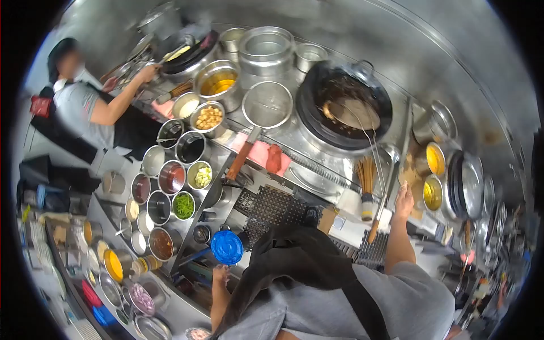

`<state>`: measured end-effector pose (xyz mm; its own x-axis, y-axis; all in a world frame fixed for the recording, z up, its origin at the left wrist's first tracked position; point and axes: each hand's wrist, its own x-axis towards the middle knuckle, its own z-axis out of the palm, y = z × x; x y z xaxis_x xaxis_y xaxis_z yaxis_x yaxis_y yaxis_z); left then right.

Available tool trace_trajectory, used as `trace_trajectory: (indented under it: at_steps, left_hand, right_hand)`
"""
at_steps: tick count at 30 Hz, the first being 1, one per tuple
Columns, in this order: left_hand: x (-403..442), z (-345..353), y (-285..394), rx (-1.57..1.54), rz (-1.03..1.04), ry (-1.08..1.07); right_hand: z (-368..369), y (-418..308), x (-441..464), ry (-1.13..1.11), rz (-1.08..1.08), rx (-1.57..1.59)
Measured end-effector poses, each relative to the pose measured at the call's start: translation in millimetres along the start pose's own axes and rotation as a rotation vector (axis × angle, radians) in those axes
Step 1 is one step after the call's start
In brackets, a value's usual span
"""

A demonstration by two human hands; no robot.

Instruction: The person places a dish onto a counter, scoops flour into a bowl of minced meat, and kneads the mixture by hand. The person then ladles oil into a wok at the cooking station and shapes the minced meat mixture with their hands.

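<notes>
My right hand (404, 202) is over the right end of the counter, fingers stretched out, with nothing visible in it. It is nearest to a brown board (410, 177) and the wooden handle (381, 211) of a wire strainer (354, 117), which rests across a black wok (323, 127). My left hand (220, 275) hangs low beside the left counter, just below a round blue container (226, 247). Its fingers are small and blurred, so their grip is unclear. Left of the wok, a round mesh strainer (267, 105) lies with its wooden handle toward me.
Several metal pots of sauces and chopped greens (184, 205) stand on the left counter. A co-worker (93, 105) works at another wok (190, 54). A bamboo brush (366, 184) stands at the front edge. Metal containers of yellow liquid (433, 192) are at right, above a black floor mat (277, 208).
</notes>
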<state>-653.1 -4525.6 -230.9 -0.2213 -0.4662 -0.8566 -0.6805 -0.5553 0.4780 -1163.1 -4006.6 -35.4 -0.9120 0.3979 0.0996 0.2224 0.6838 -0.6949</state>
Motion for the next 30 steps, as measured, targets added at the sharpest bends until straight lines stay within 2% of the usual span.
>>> trace_trajectory:
  at_steps: [1,2,4,5,7,9,11,13,15,17,18,20,21,23,24,25,27,28,30]
  left_hand:
    - [12,-10,-20,0.042,-0.006,-0.021]
    - [26,-20,-43,0.118,0.101,-0.082]
    - [14,-20,-33,0.168,-0.032,-0.086]
    - [17,-22,-28,0.199,-0.031,-0.101]
    - [18,-30,-20,0.721,0.386,-0.179]
    - [24,-33,-8,1.209,0.831,-0.246]
    - [33,-28,9,1.446,1.073,-0.259]
    - [43,-22,32,1.075,0.671,-0.237]
    - [43,-8,48,0.874,0.49,-0.213]
    - [39,5,75,0.696,0.174,-0.051]
    - [20,16,91,0.512,0.16,-0.046]
    - [25,25,98,0.598,0.224,0.021]
    - [30,30,102,0.68,0.276,0.079]
    - [35,47,107,0.726,0.292,0.056]
    - [53,45,97,0.688,0.267,-0.085]
    - [64,51,93,0.649,0.244,-0.227]
    - [62,75,98,1.65,0.728,-0.335]
    - [59,85,95,1.768,0.85,-0.374]
    - [52,101,94,1.704,0.819,-0.392]
  right_hand:
    - [-8,22,-10,0.025,0.036,-0.017]
    - [-19,46,-21,0.017,0.091,-0.19]
    - [-34,92,-48,-0.078,0.196,-0.489]
    - [-43,84,-69,-0.135,0.218,-0.433]
    - [-25,127,-91,-0.063,0.077,-0.414]
    - [-23,91,-102,-0.245,0.267,-0.364]
    - [2,100,-111,-0.176,0.235,-0.42]
    - [29,115,-115,-0.131,0.246,-0.311]
    - [48,121,-117,-0.07,0.279,-0.226]
    - [48,114,-112,-0.017,0.331,-0.15]
    - [39,104,-108,-0.014,0.377,-0.168]
    - [14,84,-99,-0.03,0.486,-0.177]
    - [30,138,-94,0.107,0.34,-0.248]
    - [-24,93,-86,-0.085,0.552,0.084]
    - [-32,98,-85,-0.059,0.558,0.085]
    - [-40,106,-87,-0.123,0.543,0.202]
    - [-63,86,-87,-0.189,0.531,0.394]
    - [-66,82,-83,-0.204,0.551,0.499]
    - [-76,70,-62,-0.256,0.527,0.66]
